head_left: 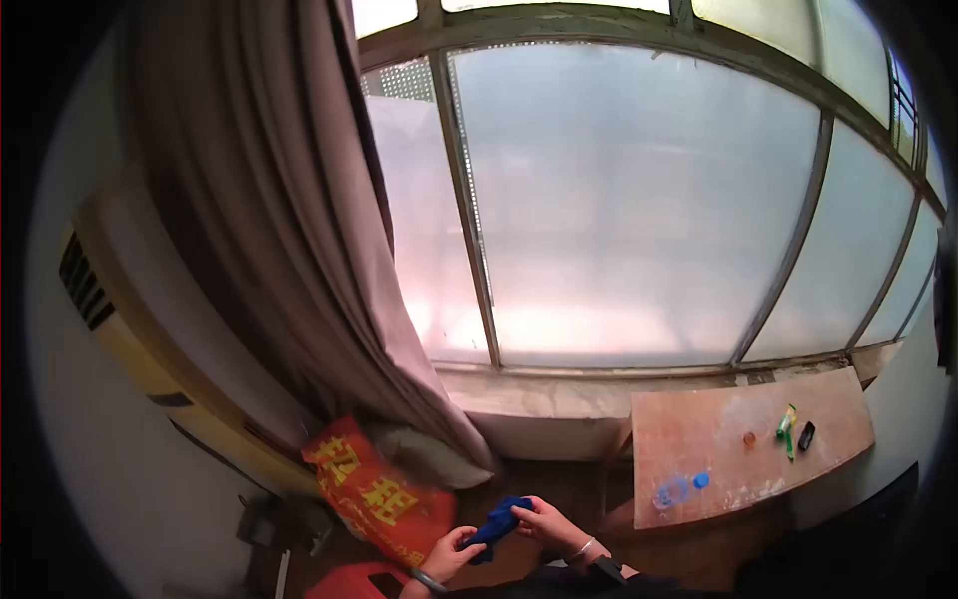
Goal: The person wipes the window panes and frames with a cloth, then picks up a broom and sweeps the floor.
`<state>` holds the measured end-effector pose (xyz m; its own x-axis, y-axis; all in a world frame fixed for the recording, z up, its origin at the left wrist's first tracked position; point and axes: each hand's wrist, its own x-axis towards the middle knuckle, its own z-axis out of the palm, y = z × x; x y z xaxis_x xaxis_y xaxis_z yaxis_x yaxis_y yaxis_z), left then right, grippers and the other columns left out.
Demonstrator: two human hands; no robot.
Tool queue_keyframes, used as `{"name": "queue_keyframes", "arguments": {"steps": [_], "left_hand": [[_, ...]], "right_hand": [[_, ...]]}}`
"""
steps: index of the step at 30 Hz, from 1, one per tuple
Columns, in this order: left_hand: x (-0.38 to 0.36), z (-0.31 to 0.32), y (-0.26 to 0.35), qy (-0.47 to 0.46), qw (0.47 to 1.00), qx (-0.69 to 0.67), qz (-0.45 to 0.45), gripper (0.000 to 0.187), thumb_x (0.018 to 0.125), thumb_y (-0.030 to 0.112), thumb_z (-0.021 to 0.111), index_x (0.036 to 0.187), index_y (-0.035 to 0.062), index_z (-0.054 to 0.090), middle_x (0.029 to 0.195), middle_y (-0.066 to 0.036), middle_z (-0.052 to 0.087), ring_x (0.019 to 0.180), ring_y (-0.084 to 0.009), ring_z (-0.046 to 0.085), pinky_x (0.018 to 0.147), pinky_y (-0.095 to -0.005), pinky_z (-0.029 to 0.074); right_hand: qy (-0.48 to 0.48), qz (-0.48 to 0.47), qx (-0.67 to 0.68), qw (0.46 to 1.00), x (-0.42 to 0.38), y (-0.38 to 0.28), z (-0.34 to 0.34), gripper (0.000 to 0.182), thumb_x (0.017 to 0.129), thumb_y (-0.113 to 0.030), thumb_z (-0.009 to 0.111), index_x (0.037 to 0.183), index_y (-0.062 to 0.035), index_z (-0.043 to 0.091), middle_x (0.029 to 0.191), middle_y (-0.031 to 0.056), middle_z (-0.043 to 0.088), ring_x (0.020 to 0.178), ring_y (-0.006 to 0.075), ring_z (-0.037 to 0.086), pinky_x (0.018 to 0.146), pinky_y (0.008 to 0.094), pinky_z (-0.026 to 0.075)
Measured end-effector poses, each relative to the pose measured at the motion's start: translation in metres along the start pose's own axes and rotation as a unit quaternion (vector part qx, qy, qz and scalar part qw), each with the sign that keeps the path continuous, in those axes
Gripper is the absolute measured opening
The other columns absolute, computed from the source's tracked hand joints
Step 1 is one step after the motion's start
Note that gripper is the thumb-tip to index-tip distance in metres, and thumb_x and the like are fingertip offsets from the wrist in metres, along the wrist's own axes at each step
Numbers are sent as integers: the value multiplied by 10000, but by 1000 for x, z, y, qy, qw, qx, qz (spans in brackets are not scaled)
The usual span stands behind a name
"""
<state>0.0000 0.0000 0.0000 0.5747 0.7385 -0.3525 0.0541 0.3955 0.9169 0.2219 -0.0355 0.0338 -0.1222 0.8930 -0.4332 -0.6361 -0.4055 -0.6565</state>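
Observation:
A dark blue cloth (501, 521) is stretched between my two hands, low in the middle of the head view. My left hand (451, 555), with a bangle at its wrist, pinches the cloth's lower left end. The upper right end is held between the fingers and thumb of my right hand (549, 525), which has a bracelet and a dark band at the wrist. The folds hide the cloth's full shape.
A wooden table (659, 424) at right bears a clear bottle (671, 491), a blue cap (701, 480), green-and-white items (787, 429) and a black object (806, 435). Left are a curtain (289, 200), a red banner (374, 494) and a red object (349, 581). Windows (639, 210) stand behind.

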Motion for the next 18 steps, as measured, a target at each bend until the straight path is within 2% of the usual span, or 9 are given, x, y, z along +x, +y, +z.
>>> {"name": "queue_keyframes", "arguments": {"steps": [2,3,6,9,11,13,15,17,18], "left_hand": [[-10,-21,10,36,997,52,38,492,751,198,732,1166,82,494,769,-32,545,682,-134,537,652,-272,463],[70,21,36,29,997,33,58,492,751,198,732,1166,82,494,769,-32,545,682,-134,537,652,-272,463],[69,34,91,169,936,296,90,404,733,151,701,1089,61,532,755,-62,538,672,-191,545,640,-307,461],[97,39,107,166,889,391,170,262,733,174,687,958,81,592,771,-80,536,703,-266,548,654,-367,465],[118,43,122,168,889,399,149,162,719,161,670,853,92,613,828,-91,536,756,-303,552,666,-399,462],[143,41,132,180,781,526,284,158,699,131,659,847,99,613,872,-92,530,786,-292,562,666,-392,460],[168,42,140,170,787,518,289,177,688,108,639,857,100,586,914,-107,523,785,-314,559,665,-397,458],[195,49,152,145,858,453,195,194,695,98,622,871,90,541,875,-124,524,758,-344,546,660,-412,458],[212,48,159,138,869,416,231,191,709,72,592,877,72,502,834,-139,524,741,-360,540,652,-426,451]], "right_hand": [[9,-12,-67,998,13,11,16,228,874,-221,596,1023,-90,486,881,-7,526,743,55,493,653,195,448],[15,-21,-94,995,44,-67,-31,228,874,-221,596,1023,-90,486,881,-7,526,743,55,493,653,195,448],[34,-16,-77,996,65,-63,-35,215,870,-243,602,970,-100,478,831,-21,504,694,52,485,619,191,434],[47,-16,-57,997,70,-82,-38,226,860,-250,616,967,-105,479,817,-29,500,675,52,477,598,202,426],[63,-23,-53,996,78,-87,-49,230,851,-248,626,973,-115,483,814,-32,507,678,55,480,585,207,420],[97,-41,-2,994,81,-99,-55,207,856,-225,617,988,-127,490,815,-32,515,695,60,490,607,217,428],[96,-65,-6,993,86,-116,-58,187,858,-211,610,981,-129,495,818,-33,520,700,62,495,620,223,429],[99,-90,-11,991,90,-136,-55,168,861,-197,604,975,-132,500,821,-33,524,705,64,500,632,228,431],[126,-133,7,983,93,-153,-46,165,855,-190,613,947,-111,501,787,-30,520,673,62,493,606,221,429]]}}
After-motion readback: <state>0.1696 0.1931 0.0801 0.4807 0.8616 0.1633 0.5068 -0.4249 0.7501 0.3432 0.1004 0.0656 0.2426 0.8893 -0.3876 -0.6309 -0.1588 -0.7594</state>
